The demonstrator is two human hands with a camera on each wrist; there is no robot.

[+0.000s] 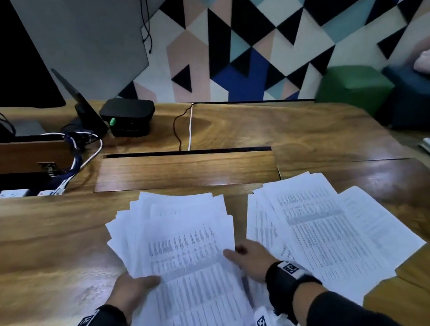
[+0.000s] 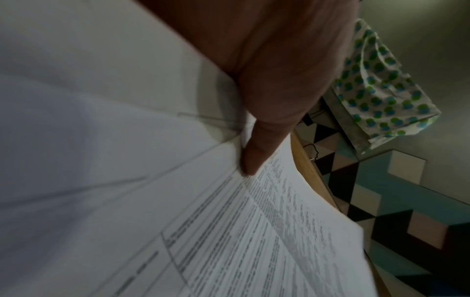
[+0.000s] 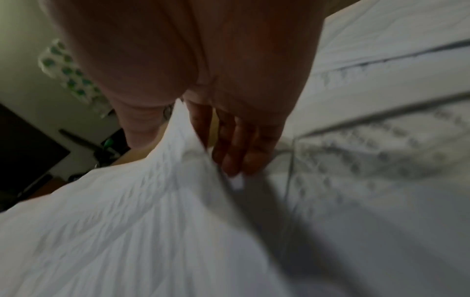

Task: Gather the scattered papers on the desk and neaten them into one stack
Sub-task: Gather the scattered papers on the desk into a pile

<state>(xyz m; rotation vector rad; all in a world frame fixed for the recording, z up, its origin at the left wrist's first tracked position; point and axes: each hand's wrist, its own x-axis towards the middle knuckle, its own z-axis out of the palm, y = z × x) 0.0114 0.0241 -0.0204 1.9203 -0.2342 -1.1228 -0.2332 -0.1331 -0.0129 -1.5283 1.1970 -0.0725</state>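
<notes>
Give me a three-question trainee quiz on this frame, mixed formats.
1. True or false: all the papers already sit in one stack.
2. Multiple choice: the held bundle is gripped by A) left hand only B) right hand only C) both hands.
3. Fill in: the loose sheets on the desk lie to the person's ____ of the held bundle.

Key: 1 false; 2 C; 3 right.

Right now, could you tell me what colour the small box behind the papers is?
Black; the small box shows best in the head view.
</notes>
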